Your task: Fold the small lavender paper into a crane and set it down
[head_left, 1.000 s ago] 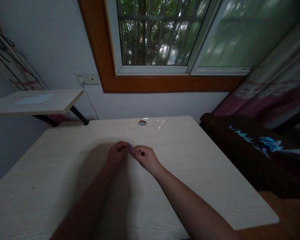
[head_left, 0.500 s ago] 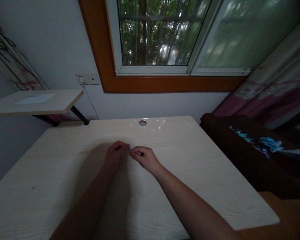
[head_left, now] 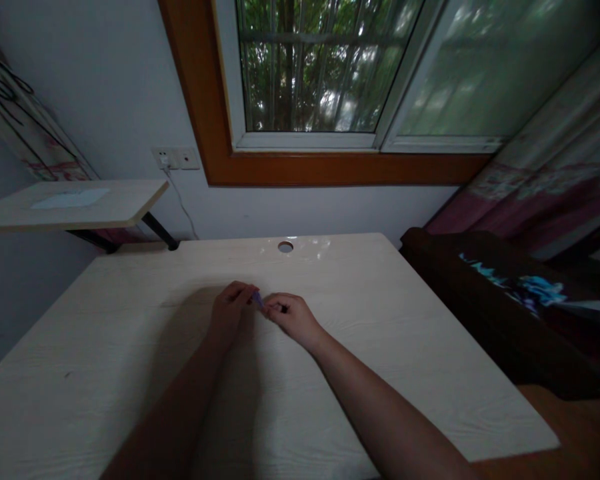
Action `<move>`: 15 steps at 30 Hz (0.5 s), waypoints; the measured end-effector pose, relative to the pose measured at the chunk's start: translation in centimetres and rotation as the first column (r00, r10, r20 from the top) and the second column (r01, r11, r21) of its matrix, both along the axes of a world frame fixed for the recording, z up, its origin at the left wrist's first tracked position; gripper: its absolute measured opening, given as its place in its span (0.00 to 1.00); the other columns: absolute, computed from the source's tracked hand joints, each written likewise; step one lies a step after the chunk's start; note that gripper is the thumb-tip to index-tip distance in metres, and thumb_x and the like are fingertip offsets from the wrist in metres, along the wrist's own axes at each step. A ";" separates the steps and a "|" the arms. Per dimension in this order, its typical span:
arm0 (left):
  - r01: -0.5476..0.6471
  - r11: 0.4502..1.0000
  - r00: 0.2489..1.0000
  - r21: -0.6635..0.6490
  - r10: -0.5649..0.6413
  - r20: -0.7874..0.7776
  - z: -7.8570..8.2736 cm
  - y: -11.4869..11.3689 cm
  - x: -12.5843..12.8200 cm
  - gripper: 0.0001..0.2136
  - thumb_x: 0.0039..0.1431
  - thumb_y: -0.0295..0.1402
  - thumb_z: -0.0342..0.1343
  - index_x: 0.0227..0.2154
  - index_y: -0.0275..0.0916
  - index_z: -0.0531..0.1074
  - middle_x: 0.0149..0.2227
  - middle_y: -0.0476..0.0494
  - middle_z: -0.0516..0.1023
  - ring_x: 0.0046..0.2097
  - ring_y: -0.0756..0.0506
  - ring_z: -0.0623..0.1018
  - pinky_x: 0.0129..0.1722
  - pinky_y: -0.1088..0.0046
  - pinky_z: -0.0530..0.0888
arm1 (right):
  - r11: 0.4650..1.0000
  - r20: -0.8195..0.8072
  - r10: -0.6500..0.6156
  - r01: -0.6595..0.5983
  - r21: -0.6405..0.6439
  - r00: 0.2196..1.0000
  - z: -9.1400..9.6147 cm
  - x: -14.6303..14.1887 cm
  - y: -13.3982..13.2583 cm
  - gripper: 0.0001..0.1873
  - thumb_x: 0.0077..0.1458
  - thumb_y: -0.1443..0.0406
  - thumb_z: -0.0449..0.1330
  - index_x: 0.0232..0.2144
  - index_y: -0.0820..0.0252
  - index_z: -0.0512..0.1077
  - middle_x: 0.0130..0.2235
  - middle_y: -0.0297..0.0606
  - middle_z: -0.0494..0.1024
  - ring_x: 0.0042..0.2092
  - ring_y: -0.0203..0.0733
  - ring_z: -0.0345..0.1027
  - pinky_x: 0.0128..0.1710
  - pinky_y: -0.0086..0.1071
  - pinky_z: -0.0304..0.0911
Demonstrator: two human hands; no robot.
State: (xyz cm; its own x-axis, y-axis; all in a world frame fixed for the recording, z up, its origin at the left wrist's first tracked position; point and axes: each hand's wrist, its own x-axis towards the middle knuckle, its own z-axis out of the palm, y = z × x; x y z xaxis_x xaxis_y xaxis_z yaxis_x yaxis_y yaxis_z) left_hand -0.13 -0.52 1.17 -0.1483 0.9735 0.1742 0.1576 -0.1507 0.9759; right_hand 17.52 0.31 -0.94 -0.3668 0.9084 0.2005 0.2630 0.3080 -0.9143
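Observation:
Both of my hands meet over the middle of a pale wooden desk [head_left: 380, 347]. My left hand [head_left: 231, 307] is curled, its fingertips pinching a tiny purple piece [head_left: 257, 298]. My right hand [head_left: 293, 315] is also curled, its fingertips pinched on the same small piece from the right side. The piece is mostly hidden between the fingers, and I cannot make out what it is. Both forearms lie low over the desk.
A round cable hole [head_left: 285, 247] sits near the desk's far edge. A small side shelf [head_left: 75, 203] juts out at the left, under a wall socket [head_left: 175, 158]. A window is behind the desk. Dark furniture [head_left: 505, 313] with cloth stands at the right.
The purple piece showed more above the fingers a second ago; now it is tucked lower between the fingertips. The hands have hardly moved.

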 end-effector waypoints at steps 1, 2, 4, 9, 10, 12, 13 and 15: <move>-0.012 1.000 1.000 0.000 0.012 -0.004 0.0 0.0 0.0 0.10 0.56 0.40 0.58 0.28 0.40 0.79 0.27 0.48 0.75 0.31 0.48 0.72 0.35 0.72 0.68 | 1.000 0.000 0.005 -0.005 0.001 1.000 0.0 0.0 0.0 0.08 0.55 0.63 0.60 0.31 0.58 0.79 0.30 0.34 0.78 0.29 0.35 0.64 0.31 0.28 0.59; -0.024 1.000 1.000 -0.003 0.024 -0.006 0.0 0.1 0.0 0.10 0.56 0.40 0.58 0.28 0.39 0.79 0.27 0.48 0.75 0.31 0.48 0.72 0.35 0.72 0.68 | 1.000 0.000 0.010 -0.010 0.003 1.000 0.0 0.0 0.0 0.08 0.55 0.63 0.60 0.31 0.58 0.79 0.31 0.35 0.78 0.30 0.36 0.65 0.32 0.28 0.59; -0.048 0.999 0.999 -0.014 0.048 0.011 -0.1 0.1 -0.1 0.11 0.56 0.41 0.59 0.28 0.39 0.78 0.27 0.48 0.75 0.31 0.48 0.72 0.35 0.73 0.69 | 1.000 -0.006 0.014 -0.014 0.006 1.000 0.1 0.1 0.0 0.08 0.55 0.63 0.60 0.31 0.58 0.79 0.32 0.35 0.79 0.31 0.36 0.66 0.32 0.28 0.60; -0.050 0.998 0.989 -0.033 0.054 0.138 -0.5 0.3 -0.2 0.13 0.55 0.44 0.59 0.31 0.38 0.77 0.31 0.46 0.77 0.33 0.48 0.75 0.35 0.73 0.72 | 0.999 -0.054 -0.009 0.006 -0.050 0.999 0.4 0.0 -0.2 0.08 0.54 0.63 0.60 0.30 0.59 0.79 0.30 0.34 0.78 0.29 0.35 0.64 0.30 0.27 0.58; -0.048 0.998 0.985 -0.034 0.053 0.165 -0.6 0.3 -0.2 0.13 0.56 0.44 0.59 0.32 0.38 0.77 0.31 0.46 0.77 0.33 0.48 0.76 0.35 0.72 0.73 | 0.997 -0.067 -0.023 0.017 -0.076 0.998 0.4 0.0 -0.2 0.08 0.53 0.63 0.60 0.30 0.59 0.79 0.28 0.34 0.77 0.28 0.34 0.64 0.29 0.27 0.57; -0.042 0.999 0.975 -0.027 0.047 0.216 -0.7 0.3 0.0 0.14 0.56 0.45 0.59 0.33 0.38 0.76 0.33 0.45 0.78 0.35 0.48 0.77 0.35 0.72 0.74 | 0.989 -0.111 -0.060 0.044 -0.141 0.992 0.4 0.0 -0.1 0.09 0.52 0.62 0.60 0.30 0.60 0.79 0.25 0.33 0.75 0.26 0.34 0.63 0.27 0.27 0.57; -0.033 0.999 0.972 -0.019 0.037 0.232 -0.8 0.4 0.1 0.13 0.56 0.44 0.59 0.34 0.38 0.76 0.34 0.45 0.78 0.35 0.48 0.77 0.36 0.72 0.74 | 0.983 -0.141 -0.082 0.057 -0.175 0.987 0.3 -0.1 -0.1 0.09 0.52 0.62 0.60 0.30 0.61 0.79 0.24 0.33 0.75 0.25 0.34 0.63 0.27 0.27 0.57; 0.011 1.000 0.972 -0.002 -0.010 0.235 -0.9 0.4 0.4 0.13 0.55 0.43 0.61 0.36 0.38 0.75 0.35 0.45 0.78 0.36 0.47 0.78 0.36 0.71 0.75 | 0.970 -0.199 -0.122 0.075 -0.231 0.972 0.2 -0.1 0.0 0.09 0.51 0.63 0.60 0.31 0.61 0.78 0.24 0.32 0.74 0.25 0.33 0.62 0.26 0.27 0.57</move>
